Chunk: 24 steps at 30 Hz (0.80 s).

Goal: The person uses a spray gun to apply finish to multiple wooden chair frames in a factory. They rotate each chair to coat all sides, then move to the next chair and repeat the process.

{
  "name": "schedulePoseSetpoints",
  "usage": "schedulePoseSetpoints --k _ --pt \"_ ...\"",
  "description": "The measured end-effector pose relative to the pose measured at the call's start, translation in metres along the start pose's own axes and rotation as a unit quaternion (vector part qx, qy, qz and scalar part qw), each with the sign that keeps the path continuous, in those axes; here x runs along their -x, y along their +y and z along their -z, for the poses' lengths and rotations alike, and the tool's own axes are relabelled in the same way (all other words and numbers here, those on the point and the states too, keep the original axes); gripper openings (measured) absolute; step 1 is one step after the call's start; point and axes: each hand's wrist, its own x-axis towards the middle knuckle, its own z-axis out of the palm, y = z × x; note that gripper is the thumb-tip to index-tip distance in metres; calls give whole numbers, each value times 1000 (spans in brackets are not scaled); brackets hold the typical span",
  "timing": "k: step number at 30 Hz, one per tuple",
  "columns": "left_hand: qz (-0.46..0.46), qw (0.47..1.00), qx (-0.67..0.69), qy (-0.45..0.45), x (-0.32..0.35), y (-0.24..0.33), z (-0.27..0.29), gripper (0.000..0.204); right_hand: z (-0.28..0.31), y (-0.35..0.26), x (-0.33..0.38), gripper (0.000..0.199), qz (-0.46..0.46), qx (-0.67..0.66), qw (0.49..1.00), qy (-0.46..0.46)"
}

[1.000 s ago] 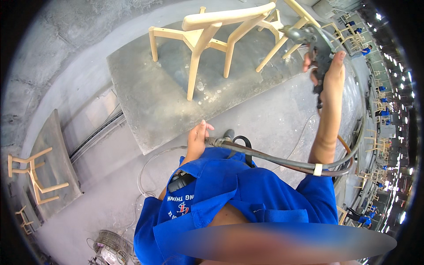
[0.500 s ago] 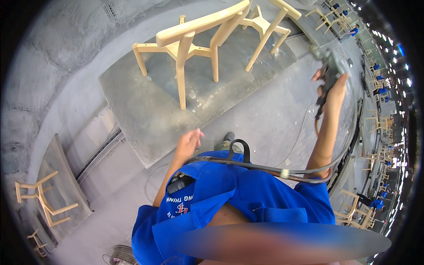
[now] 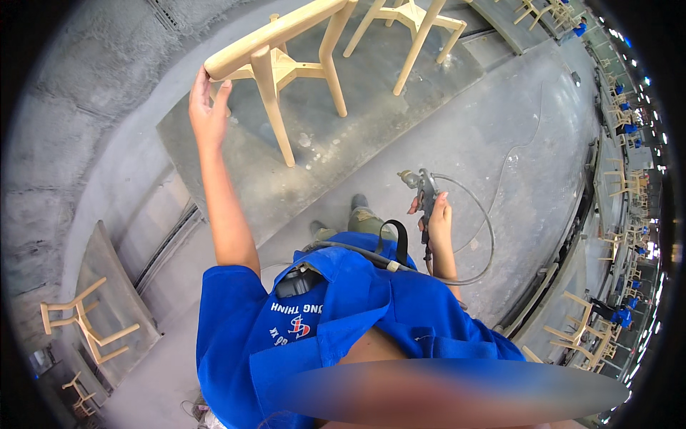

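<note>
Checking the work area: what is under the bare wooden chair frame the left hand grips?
The chair frame stands on a grey platform with pale specks. The left hand covers part of its rail.

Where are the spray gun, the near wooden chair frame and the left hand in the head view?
spray gun (image 3: 426,191), head view: on its metal body above the right hand.
wooden chair frame (image 3: 271,75), head view: on the near leg.
left hand (image 3: 208,113), head view: on the hand's middle, at the frame's rail.

Bare grey platform (image 3: 343,154) lies open between the chair legs (image 3: 277,114); a hose (image 3: 480,222) loops beside the right hand (image 3: 437,218)
</note>
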Motion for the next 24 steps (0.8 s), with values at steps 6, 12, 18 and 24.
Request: schedulePoseSetpoints --k 6,12,18,24 --pt "42 998 -44 -25 26 19 7 50 9 -5 -47 62 -26 10 1000 -10" --pt "-139 962 -225 -63 127 57 -40 37 11 -20 -87 67 12 -3 1000 -16" --pt "-272 936 -213 -72 140 65 -140 43 35 -41 -118 64 17 -23 999 20" --pt "-254 943 -214 -9 57 28 -267 45 85 -109 -150 78 183 18 981 53"
